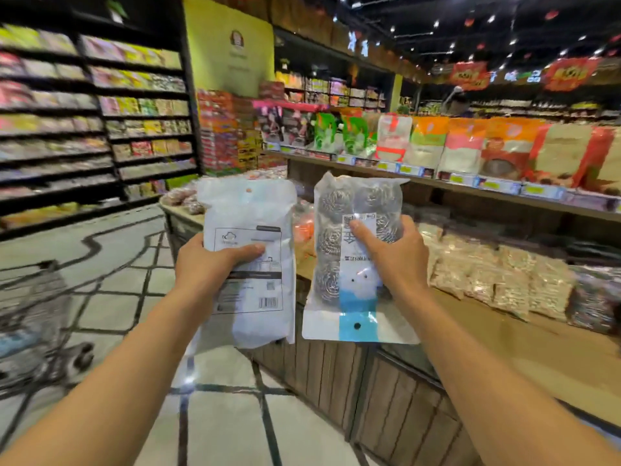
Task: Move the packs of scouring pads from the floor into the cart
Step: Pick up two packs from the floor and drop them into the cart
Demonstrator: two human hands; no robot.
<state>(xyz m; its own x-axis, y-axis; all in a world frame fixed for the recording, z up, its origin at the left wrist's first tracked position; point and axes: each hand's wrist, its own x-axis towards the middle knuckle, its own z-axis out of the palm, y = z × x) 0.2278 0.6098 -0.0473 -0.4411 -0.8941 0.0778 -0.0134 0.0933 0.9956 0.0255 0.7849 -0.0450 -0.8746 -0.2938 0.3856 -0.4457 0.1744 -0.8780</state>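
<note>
Standing upright: both packs [247,260] [356,257].

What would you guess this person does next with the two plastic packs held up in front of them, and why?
Probably swing both arms left and down toward the grey wire shopping cart. The left hand grips a white plastic pack showing its printed back, and the right hand grips a clear pack of steel scouring balls, upside down. Both are already off the floor, and the cart stands at the left.

- White pack [248,264] with black print and a barcode.
- Clear pack [356,260] showing silver pads, white-and-blue card.
- Pale floor [221,425] with dark lines.
- Cart [33,317], blurred, seemingly grey.
</note>
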